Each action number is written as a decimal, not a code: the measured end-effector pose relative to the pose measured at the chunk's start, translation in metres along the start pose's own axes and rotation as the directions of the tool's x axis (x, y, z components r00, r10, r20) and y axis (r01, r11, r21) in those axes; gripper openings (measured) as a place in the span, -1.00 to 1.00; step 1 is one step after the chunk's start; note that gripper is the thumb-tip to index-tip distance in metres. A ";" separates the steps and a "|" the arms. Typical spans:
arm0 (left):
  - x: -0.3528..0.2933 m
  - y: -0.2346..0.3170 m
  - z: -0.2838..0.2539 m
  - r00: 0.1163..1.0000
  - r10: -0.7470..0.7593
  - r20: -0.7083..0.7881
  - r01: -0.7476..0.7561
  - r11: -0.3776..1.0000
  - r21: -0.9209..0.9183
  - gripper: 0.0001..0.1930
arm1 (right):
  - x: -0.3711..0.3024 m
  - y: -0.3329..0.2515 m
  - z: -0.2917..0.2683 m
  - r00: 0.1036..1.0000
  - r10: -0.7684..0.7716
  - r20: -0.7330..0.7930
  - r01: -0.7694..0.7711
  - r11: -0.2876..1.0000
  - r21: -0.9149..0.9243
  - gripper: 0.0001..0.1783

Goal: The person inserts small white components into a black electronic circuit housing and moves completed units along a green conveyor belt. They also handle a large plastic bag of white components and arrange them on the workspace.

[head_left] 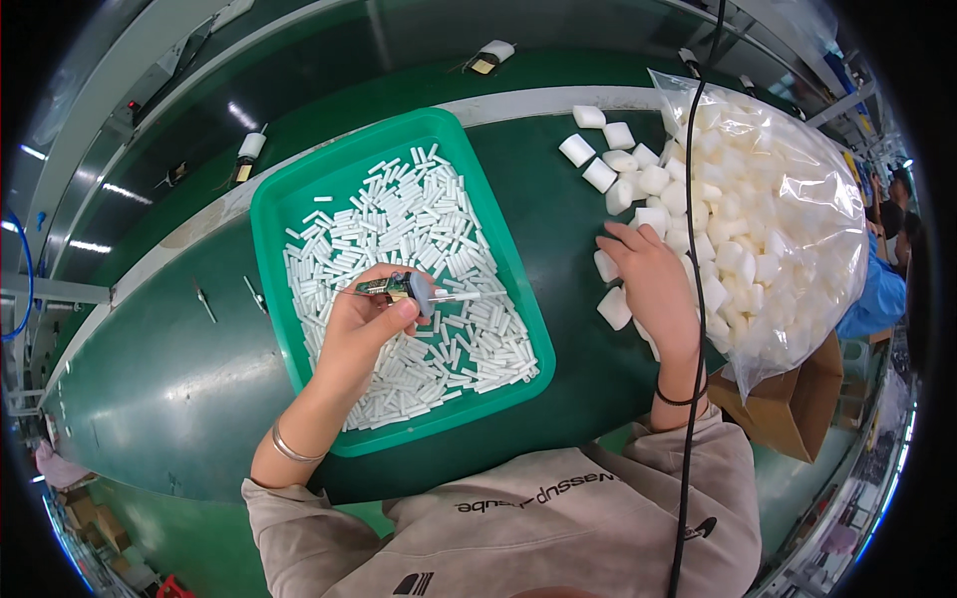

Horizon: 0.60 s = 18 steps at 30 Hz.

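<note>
My left hand (371, 317) is closed around a small circuit-board assembly (417, 291) with a grey round cap and a thin light rod sticking out to the right. It is held above a green tray (544, 351) filled with short white tubes (404, 214). My right hand (648, 284) reaches over the loose white cotton-like pads (614, 309) at the right. Its fingers are spread and touch the edge of the pile, with nothing visibly gripped. These pads spill from the mouth of a large clear plastic bag (812, 204).
A black cable (688, 419) hangs down in front of my right forearm. Beyond the table's pale edge, assemblies with white pads (490, 56) lie on a green surface. Two thin parts (204, 299) lie left of the tray. A cardboard box (797, 404) stands below the bag.
</note>
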<state>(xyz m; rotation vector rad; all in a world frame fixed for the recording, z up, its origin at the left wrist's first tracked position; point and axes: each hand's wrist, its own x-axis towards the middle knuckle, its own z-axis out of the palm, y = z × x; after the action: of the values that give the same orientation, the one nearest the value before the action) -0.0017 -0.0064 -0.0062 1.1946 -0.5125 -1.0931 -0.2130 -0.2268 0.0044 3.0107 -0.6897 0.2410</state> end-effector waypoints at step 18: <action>-0.013 0.003 0.010 0.959 0.282 0.020 -0.283 0.959 0.025 -0.70 | 0.009 -0.111 -0.002 0.978 0.094 0.188 -0.140 -0.380 0.914 -0.66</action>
<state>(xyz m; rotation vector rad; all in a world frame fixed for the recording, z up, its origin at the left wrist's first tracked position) -0.0138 0.0003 0.0023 1.0972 -0.6907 -0.8535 -0.1572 -0.1302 0.0070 4.4637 -1.3479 1.7927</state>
